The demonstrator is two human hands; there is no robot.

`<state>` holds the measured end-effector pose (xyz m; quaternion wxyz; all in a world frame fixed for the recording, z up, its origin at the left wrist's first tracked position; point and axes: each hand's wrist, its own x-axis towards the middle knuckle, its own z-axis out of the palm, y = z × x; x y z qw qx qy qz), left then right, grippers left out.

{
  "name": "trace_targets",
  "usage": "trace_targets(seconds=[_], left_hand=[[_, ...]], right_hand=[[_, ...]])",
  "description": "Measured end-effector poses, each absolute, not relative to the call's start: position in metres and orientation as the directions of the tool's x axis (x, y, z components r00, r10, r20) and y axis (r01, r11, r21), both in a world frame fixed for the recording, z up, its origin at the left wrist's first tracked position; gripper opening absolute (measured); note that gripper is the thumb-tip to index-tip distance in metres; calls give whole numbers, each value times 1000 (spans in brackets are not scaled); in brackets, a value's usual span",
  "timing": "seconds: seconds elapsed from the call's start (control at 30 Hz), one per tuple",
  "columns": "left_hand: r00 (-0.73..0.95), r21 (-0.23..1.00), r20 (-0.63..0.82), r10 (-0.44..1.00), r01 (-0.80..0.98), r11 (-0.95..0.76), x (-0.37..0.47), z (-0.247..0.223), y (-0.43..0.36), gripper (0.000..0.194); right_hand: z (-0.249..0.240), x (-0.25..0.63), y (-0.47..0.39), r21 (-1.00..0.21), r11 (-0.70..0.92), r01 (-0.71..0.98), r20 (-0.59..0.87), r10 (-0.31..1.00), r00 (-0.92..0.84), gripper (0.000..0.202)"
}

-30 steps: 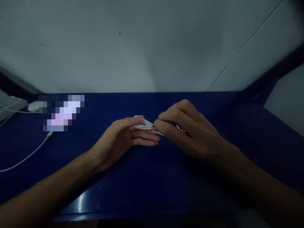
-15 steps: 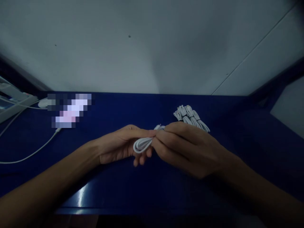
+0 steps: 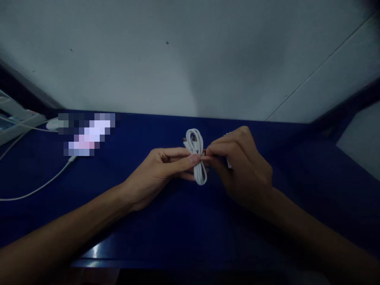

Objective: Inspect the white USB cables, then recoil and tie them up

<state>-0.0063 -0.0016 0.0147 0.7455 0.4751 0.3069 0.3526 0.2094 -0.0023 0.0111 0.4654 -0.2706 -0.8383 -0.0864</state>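
Observation:
A white charging cable (image 3: pixel 200 172), coiled into a narrow bundle, stands nearly upright above the blue table. My left hand (image 3: pixel 156 168) pinches the bundle at its middle, thumb in front and fingers behind. At the bundle's right side, my right hand (image 3: pixel 247 166) is closed, its thumb and fingertips on a short black tie (image 3: pixel 205 152). A metal plug end shows near the top left of the coil. More bundled white cables (image 3: pixel 228 163) lie behind my right hand, which hides most of them.
The blue table (image 3: pixel 166 225) meets a pale wall (image 3: pixel 133 59) at the back. On the left lies a lit, pixelated device (image 3: pixel 92 134) with a white cord (image 3: pixel 56 182) plugged in. A white rack-like object (image 3: pixel 18 122) stands at the far left edge.
The coiled cable has turned from lying sideways to nearly upright. My right hand has shifted up and right, off the coil to its side, and now covers most of the bundled cables behind.

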Motion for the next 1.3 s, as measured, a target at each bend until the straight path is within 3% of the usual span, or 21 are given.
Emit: trace_targets(seconds=[0.17,0.3,0.47,0.6,0.7,0.8,0.9,1.0,1.07,1.17,1.3], left_hand=[[415,974,4,910,-208,91,-4,11,-3,16],[265,953,291,919,0,-302,-5,12,-5,11],[284,656,644,710,273,-704,-7,9,-6,34],[375,459,721,582,371,-807,-10,7,-9,43],[402,437,704,586,405,-803,-12,7,-11,44],[371,488,697,614,382,-785,-12,6,-10,41],[276,669,614,739,315,-674,-8,6,-7,26],[203,871,418,886,186,-454,-4,9,-4,12],[196,943,299,934,86,-320,-2,12,-2,11],[252,984,180,951,-34,-177,-1,14,0,11],[395,986,48,917,-165,20,-2,13,3,18]], right_hand=[[6,203,-8,-526,681,510,699,688,-198,16],[10,200,-15,-833,473,286,448,881,-153,15],[14,203,-15,-961,263,81,248,956,-155,16],[15,206,-13,-997,55,-60,68,969,-239,17],[16,208,-13,-986,-90,-141,-46,956,-290,20],[16,208,-12,-986,-106,-125,-68,958,-280,20],[16,207,-12,-998,54,-28,59,975,-213,18],[15,205,-13,-941,313,130,300,947,-111,10],[13,205,-13,-812,502,296,500,861,-89,19],[10,207,-9,-476,703,529,731,650,-207,19],[8,215,0,-164,773,613,821,452,-350,11]])
